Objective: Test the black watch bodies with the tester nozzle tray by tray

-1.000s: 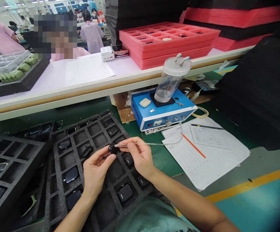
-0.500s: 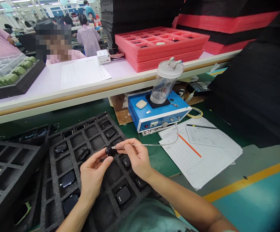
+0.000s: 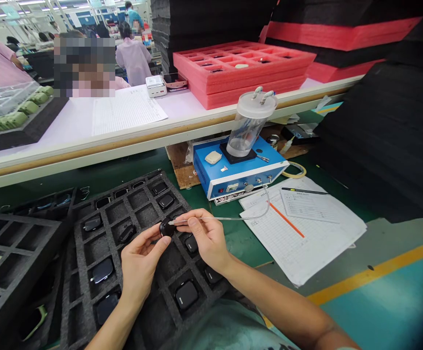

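Head view: your left fingers (image 3: 156,247) grip a small round black device (image 3: 167,227), right beside your right fingers (image 3: 193,221), which pinch a thin clear plastic tube (image 3: 229,218). Its metal tip (image 3: 171,222) touches the device; shaky hands could make it slip.

A green-topped counter (image 3: 250,243) carries a dark grey compartmented foam tray (image 3: 69,296), a blue metal bench unit (image 3: 211,177), and white ruled paper forms (image 3: 306,238). Above it, a white shelf with a brown stripe along its edge (image 3: 87,155) bears stacked red foam trays (image 3: 240,73), a white ruled sheet (image 3: 126,112), and a small white box (image 3: 156,86).
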Demonstrator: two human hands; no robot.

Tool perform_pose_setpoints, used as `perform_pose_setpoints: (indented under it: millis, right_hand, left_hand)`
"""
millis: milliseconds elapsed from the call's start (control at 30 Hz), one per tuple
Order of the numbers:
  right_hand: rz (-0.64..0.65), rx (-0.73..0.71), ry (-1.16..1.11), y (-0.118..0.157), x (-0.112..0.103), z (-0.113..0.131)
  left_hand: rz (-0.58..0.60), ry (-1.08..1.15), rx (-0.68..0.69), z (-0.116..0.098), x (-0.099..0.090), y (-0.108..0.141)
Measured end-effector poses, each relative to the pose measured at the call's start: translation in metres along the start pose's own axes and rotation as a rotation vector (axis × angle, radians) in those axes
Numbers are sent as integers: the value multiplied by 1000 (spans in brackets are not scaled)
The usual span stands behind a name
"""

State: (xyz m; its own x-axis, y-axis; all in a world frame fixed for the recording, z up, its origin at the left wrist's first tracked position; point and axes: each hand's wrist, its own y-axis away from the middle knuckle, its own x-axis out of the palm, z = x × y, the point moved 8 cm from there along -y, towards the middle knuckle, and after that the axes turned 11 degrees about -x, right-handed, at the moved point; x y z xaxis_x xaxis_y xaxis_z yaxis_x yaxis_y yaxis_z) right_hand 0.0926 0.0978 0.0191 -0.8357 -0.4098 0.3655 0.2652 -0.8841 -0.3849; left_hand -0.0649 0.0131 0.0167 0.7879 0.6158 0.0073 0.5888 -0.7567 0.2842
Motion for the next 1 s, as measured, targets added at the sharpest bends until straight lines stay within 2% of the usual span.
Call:
perform_pose_setpoints:
  millis: [533,667,767,833,933,1000]
  right_hand:
    - [-4,-2,15,0,-1,0]
    - [-11,3,19,2,-2,3]
    - [-88,8,6,2,-11,7]
    - [-120,39,9,2,-15,7]
    - [-67,101,63,2,-16,4]
    - [-2,124,119,2,-15,3]
  left_hand:
    - [11,-5,1,2,1,0]
    - [9,-80,57,-9,-3,1]
    - [84,-299,111,-21,-2,5]
    - [214,-529,155,-23,6,13]
    - [374,-864,210,-12,20,33]
    - [384,-1005,249,-7,24,45]
